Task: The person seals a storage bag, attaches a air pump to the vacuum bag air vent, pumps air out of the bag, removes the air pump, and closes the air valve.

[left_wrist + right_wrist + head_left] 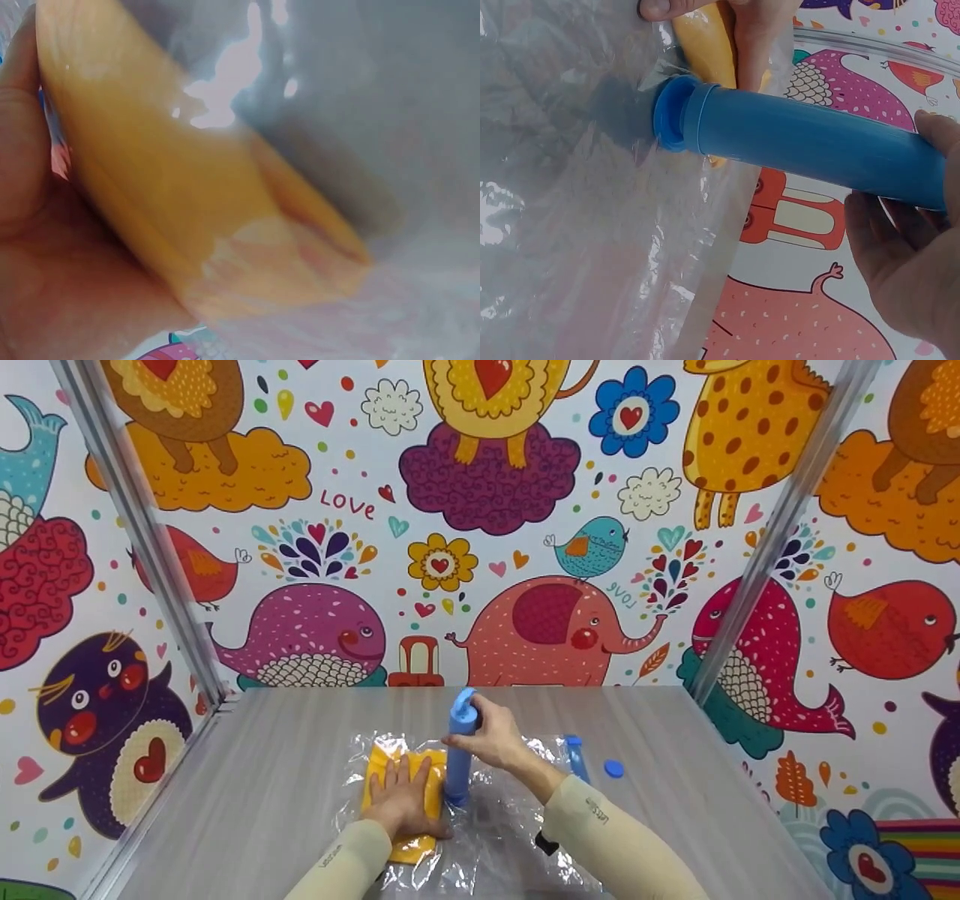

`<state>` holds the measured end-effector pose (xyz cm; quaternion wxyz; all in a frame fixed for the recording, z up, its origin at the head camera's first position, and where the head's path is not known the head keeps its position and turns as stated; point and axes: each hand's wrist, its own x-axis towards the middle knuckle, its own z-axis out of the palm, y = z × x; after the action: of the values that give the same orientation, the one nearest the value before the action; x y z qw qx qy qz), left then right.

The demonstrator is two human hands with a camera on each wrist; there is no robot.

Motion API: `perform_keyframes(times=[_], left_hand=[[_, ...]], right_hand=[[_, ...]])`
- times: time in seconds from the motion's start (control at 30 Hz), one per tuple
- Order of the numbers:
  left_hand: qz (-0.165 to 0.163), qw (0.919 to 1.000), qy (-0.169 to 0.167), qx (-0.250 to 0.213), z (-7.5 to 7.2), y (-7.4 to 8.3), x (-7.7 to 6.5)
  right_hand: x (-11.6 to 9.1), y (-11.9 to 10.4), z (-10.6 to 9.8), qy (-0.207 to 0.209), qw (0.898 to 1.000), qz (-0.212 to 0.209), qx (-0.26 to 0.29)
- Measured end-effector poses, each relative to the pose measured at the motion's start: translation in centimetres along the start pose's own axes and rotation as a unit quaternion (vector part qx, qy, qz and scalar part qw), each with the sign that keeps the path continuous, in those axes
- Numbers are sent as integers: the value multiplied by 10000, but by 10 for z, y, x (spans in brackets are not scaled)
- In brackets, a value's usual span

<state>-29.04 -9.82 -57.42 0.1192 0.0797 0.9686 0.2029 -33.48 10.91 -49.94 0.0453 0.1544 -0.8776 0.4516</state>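
Head view: the blue pump [459, 765] is held nearly upright over the clear bag [510, 810] on the desk [277, 780], its long axis running down from the grip of the right hand [495, 731], by whose curled fingers its upper part is clasped. As judged, most turns on this line from grip to foot, the right hand being the nearer to the pump's top. The yellow bundle [412, 851], covered by the bag, lies just left of the foot and is pressed by the left hand [403, 799], fingers straight and spread. By the right wrist view the foot's wide rim is shown, apparently set against the bag; by the left wrist view only the bundle's blurred fold beside the palm is shown, the pump being unseen
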Motion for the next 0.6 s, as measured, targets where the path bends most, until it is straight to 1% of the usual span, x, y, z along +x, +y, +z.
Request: perform_keyframes(times=[0.1,0.2,0.33,0.43,0.5,0.6], left_hand=[[-2,10000,-22,27,1,0,1],[-47,9999,-92,6,2,0,2],[-115,9998,-153,-46,3,0,4],[-73,9999,-83,-19,2,0,3],[-29,10000,-30,-1,2,-1,3],[46,10000,49,11,2,-1,2]], right_hand=[[0,-1,2,238,9989,223,-332],[-2,0,2,311,9979,398,-412],[-3,1,-1,98,9995,169,-238],[-2,1,-6,-89,9999,-27,-78],[-2,-1,-7,-83,9999,-32,-64],[-2,-4,-7,131,9993,23,-342]])
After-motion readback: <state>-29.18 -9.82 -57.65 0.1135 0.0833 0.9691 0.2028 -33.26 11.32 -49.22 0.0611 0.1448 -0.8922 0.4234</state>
